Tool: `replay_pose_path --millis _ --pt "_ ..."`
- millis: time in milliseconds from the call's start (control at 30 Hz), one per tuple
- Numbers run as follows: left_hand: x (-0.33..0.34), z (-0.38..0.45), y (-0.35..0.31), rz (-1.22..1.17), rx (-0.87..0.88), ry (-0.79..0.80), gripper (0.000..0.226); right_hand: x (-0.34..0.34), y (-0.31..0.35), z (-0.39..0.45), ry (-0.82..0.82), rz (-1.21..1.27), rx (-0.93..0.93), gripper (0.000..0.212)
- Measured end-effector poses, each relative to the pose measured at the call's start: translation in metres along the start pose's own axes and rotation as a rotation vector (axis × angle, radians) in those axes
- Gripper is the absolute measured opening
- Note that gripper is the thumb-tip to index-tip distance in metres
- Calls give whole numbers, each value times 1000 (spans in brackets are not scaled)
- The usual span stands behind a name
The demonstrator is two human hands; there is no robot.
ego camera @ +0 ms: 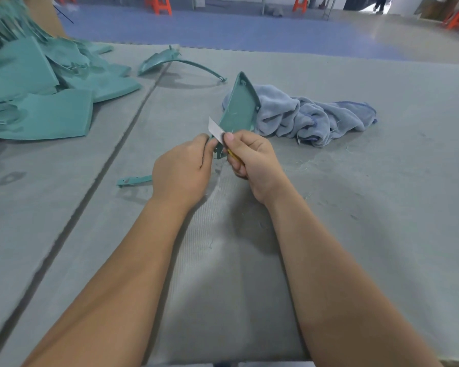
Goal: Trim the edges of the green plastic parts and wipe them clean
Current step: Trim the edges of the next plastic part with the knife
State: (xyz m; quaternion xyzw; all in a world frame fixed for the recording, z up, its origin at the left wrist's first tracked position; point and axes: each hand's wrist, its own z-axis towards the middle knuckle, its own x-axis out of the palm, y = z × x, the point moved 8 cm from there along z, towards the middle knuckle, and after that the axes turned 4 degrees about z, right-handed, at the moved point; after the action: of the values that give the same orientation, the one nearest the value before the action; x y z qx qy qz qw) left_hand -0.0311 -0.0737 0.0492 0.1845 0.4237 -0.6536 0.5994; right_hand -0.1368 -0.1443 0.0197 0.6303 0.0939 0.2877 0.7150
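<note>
Your forearms come in from the bottom edge and meet over the grey mat [382, 181].

Left hand [182, 172]: fingers curled, pinching the near, narrow end of the part [239, 107]. Fingertips are hidden behind the hand, so you cannot see exactly how they sit on the edge.

Right hand [249, 160]: closed around a knife [219, 135] with a yellow handle; only a sliver of the handle shows between the fingers. Your thumb presses on the flat of the blade. The blade sticks out up and to the left of that hand and lies against the part's left edge, just above your left fingertips.

Part position: green, roughly triangular, held tilted with its wide end pointing away from you. It extends up and beyond both hands, so both grips sit at its lowest tip. Whether the far end rests on anything you cannot tell.

Cloth [310, 117]: grey-blue, crumpled, on the mat just right of and behind the part; the part's right edge overlaps it in view.

Other items on the mat:
- curved green piece [170, 60] beyond the part, well apart from it;
- small green strip [134, 180] just left of your left wrist;
- pile of green parts [37, 88] at far left.

Thin pale shavings are scattered on the mat near your right wrist.
</note>
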Motion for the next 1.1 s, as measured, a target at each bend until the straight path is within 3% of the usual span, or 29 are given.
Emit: replay_pose_path --millis 467,800,1100 --pt "2 1 0 18 30 25 36 -20 2 2 -162 169 -23 31" --pt "4 3 7 6 -16 -12 34 5 9 -2 -42 -64 -48 33" --pt "3 3 10 2 -19 -23 38 4 19 -1 -186 -220 -133 36"
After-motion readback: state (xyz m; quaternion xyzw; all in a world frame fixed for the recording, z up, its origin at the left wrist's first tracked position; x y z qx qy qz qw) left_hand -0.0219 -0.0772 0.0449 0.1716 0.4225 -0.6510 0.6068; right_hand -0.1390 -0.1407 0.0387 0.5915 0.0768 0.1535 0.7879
